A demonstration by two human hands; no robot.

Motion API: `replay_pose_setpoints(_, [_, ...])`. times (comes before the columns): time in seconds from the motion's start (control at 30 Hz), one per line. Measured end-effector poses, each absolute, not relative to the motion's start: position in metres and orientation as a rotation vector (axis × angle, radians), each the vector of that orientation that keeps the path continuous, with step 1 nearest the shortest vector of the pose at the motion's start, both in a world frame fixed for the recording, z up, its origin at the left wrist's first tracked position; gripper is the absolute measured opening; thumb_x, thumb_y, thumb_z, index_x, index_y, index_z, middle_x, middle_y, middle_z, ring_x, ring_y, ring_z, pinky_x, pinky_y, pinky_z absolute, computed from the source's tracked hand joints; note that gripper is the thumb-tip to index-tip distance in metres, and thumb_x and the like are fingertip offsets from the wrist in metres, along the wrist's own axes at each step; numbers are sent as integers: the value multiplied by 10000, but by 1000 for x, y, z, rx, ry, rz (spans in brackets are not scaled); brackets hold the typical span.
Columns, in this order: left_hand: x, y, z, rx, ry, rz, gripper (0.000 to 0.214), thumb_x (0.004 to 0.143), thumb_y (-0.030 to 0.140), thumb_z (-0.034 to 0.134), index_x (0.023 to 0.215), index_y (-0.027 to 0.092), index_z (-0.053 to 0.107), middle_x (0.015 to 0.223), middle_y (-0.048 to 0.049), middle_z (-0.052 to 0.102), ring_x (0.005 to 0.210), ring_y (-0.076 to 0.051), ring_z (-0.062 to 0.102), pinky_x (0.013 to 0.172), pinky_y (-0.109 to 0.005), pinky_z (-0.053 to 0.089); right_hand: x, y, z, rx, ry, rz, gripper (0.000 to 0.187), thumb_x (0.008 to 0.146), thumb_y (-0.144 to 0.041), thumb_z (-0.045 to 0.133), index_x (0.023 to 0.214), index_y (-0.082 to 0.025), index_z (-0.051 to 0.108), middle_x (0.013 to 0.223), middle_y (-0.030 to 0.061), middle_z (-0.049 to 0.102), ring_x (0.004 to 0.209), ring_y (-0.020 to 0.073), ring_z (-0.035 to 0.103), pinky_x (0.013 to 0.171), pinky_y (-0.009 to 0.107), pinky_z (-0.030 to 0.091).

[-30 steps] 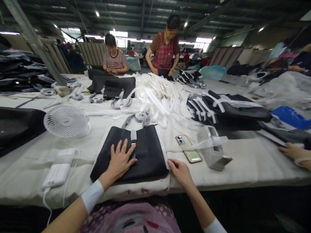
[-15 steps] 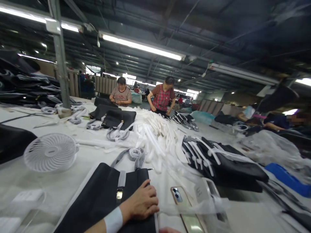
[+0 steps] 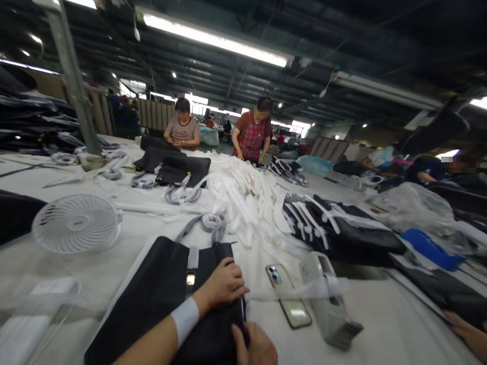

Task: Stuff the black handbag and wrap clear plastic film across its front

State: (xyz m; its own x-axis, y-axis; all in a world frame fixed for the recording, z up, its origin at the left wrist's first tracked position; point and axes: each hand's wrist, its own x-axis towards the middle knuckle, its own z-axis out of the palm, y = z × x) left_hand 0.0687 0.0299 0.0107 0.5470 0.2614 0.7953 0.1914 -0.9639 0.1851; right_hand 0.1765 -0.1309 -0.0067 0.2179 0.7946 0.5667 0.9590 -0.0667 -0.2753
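A black bag (image 3: 160, 299) lies flat in front of me, with a gold clasp (image 3: 190, 279) and a strap wrapped in grey film. My left hand (image 3: 223, 285), with a white band at the wrist, rests across its right side, fingers curled over the edge. Lower on that same edge, my right hand (image 3: 256, 345) has thumb and fingers closing on the bag's border; its lower part is cut off by the frame. The bag's wrapped strap (image 3: 213, 223) lies coiled beyond its top edge.
Right of the bag lie a phone (image 3: 289, 299) and a white-grey tape dispenser (image 3: 329, 304). A white fan (image 3: 78, 223) stands left. White strips (image 3: 243, 192) heap mid-table, beside stacked black bags (image 3: 342, 233). Another person's hand (image 3: 467, 332) is at the right edge. Two co-workers stand opposite.
My right hand has come up from the bottom edge onto the bag's right border. My left hand stays on the bag. The camera view has tilted down slightly, and another person's hand now shows at right.
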Motion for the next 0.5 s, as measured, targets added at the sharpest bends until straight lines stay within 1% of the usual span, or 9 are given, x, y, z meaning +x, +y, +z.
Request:
replay_pose_setpoints(0.07, [63, 26, 14, 2733, 388, 1291, 324, 976, 396, 440, 790, 213, 631, 870, 4, 631, 952, -152, 569, 1107, -423, 245, 171, -130, -10, -1901, -1615, -416, 499, 934, -560, 396, 670, -205, 628, 630, 78, 638, 618, 199, 616, 596, 282, 402])
replay_pose_setpoints(0.13, [58, 21, 13, 2726, 421, 1217, 309, 991, 385, 393, 903, 213, 633, 958, -15, 649, 1103, -183, 545, 1133, -452, 218, 171, -129, -5, -1914, -1636, -327, 536, 931, -590, 380, 661, -196, 624, 637, 80, 643, 617, 193, 611, 597, 278, 392])
replay_pose_setpoints(0.23, [54, 11, 9, 2679, 514, 1176, 308, 989, 403, 373, 1119, 217, 581, 1211, -49, 614, 1333, -243, 393, 1141, -528, 196, 184, -130, 13, -1920, -1479, 114, 559, 864, -658, 463, 626, -175, 609, 601, 58, 623, 558, 172, 578, 535, 260, 393])
replay_pose_setpoints(0.3, [53, 6, 5, 2668, 554, 1156, 334, 989, 418, 359, 1191, 230, 549, 1335, -54, 553, 1380, -261, 336, 1137, -557, 198, 198, -131, 28, -1853, -1130, 422, 519, 792, -666, 570, 659, -165, 594, 572, 32, 606, 479, 140, 538, 453, 232, 381])
replay_pose_setpoints(0.33, [52, 5, 4, 2667, 567, 1151, 342, 992, 420, 347, 1197, 234, 547, 1361, -55, 537, 1386, -262, 330, 1138, -560, 199, 206, -130, 34, -1778, -922, 533, 477, 755, -632, 641, 701, -161, 590, 579, 24, 613, 458, 125, 529, 426, 214, 380])
replay_pose_setpoints(0.4, [52, 4, 3, 2669, 568, 1149, 355, 994, 425, 330, 1197, 235, 551, 1377, -56, 529, 1394, -259, 323, 1146, -554, 193, 219, -125, 46, -1599, -589, 658, 397, 700, -501, 760, 787, -160, 575, 623, 26, 645, 463, 108, 546, 415, 183, 403])
replay_pose_setpoints(0.43, [51, 4, 2, 2668, 566, 1152, 359, 995, 427, 326, 1198, 236, 553, 1380, -56, 528, 1395, -257, 322, 1149, -552, 190, 223, -119, 51, -1532, -493, 691, 366, 691, -427, 788, 800, -161, 561, 638, 31, 655, 477, 104, 560, 421, 173, 418])
replay_pose_setpoints(0.5, [51, 5, 3, 2661, 565, 1156, 367, 997, 428, 317, 1207, 237, 549, 1387, -55, 524, 1397, -256, 320, 1152, -551, 186, 227, -105, 56, -1469, -400, 732, 304, 720, -327, 778, 783, -167, 528, 628, 34, 652, 487, 102, 572, 423, 164, 434])
